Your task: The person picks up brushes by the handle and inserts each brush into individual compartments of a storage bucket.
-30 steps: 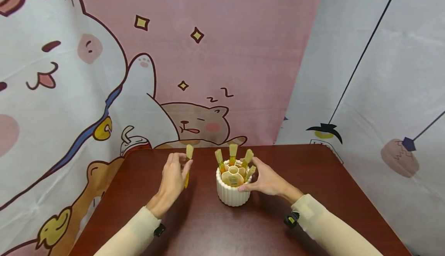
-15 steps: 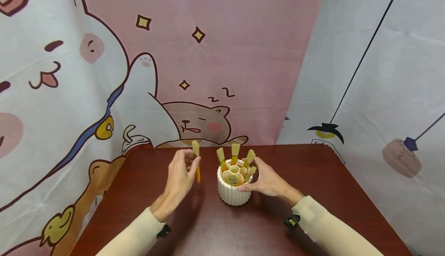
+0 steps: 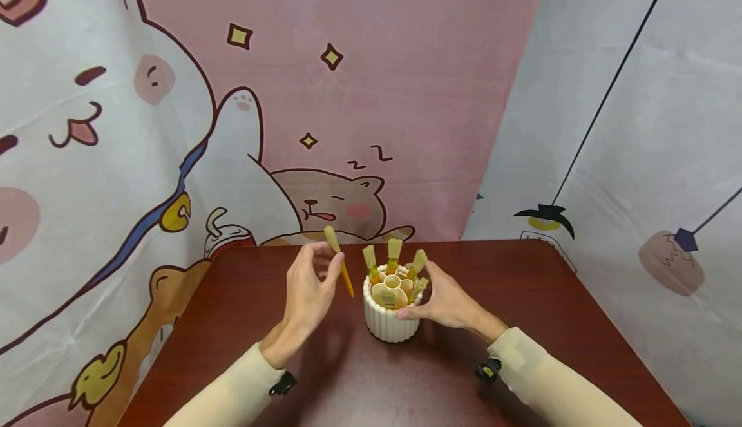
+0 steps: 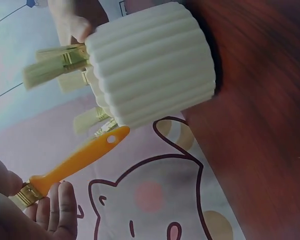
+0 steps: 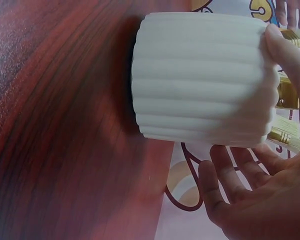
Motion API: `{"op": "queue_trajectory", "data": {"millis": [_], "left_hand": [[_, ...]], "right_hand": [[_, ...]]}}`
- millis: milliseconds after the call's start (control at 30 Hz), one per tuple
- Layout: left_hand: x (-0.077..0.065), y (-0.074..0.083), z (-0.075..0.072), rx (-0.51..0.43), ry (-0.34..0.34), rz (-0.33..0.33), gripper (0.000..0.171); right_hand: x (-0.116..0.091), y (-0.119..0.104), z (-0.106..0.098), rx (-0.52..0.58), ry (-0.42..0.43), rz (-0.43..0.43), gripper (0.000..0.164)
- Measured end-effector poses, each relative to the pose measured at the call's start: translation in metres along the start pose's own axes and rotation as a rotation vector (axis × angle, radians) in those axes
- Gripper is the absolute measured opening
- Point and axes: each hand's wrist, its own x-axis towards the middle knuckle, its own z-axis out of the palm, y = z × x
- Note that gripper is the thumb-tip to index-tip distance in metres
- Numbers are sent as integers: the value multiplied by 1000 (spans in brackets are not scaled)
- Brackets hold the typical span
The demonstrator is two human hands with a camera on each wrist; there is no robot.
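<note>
My left hand (image 3: pixel 307 288) pinches a paintbrush (image 3: pixel 346 276) near its metal ferrule. Pale bristles point up, and the orange handle slants down to the right. In the left wrist view, the handle's holed end (image 4: pixel 121 134) overlaps the rim of a white ribbed brush holder (image 4: pixel 155 65). That holder (image 3: pixel 391 325) stands upright on the table, just right of the brush. Inside are flower-like compartments, with several paintbrushes (image 3: pixel 395 250) standing bristles up. My right hand (image 3: pixel 443 298) holds the holder at its right side, thumb (image 5: pixel 279 42) at the rim, fingers around the far side.
A dark red-brown table (image 3: pixel 493 375) lies beneath both hands. Behind it hangs a pink and white cloth (image 3: pixel 429 92) with cartoon animals, right at the table's back edge. A pale grey cloth (image 3: pixel 637 124) covers the right side.
My left hand has moved right with the paintbrush, closer to the holder. The brush has tilted from nearly upright, its handle end swinging right. My right hand and the holder stay in place.
</note>
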Motion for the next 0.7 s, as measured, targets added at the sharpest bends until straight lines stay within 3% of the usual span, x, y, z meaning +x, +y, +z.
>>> {"op": "queue_trajectory", "data": {"millis": [400, 700], "left_hand": [[0, 16, 6, -68, -3, -4, 26], [-4, 21, 10, -90, -56, -26, 29]], "right_hand": [[0, 2, 1, 2, 8, -7, 116], [0, 2, 1, 8, 13, -10, 116]]}}
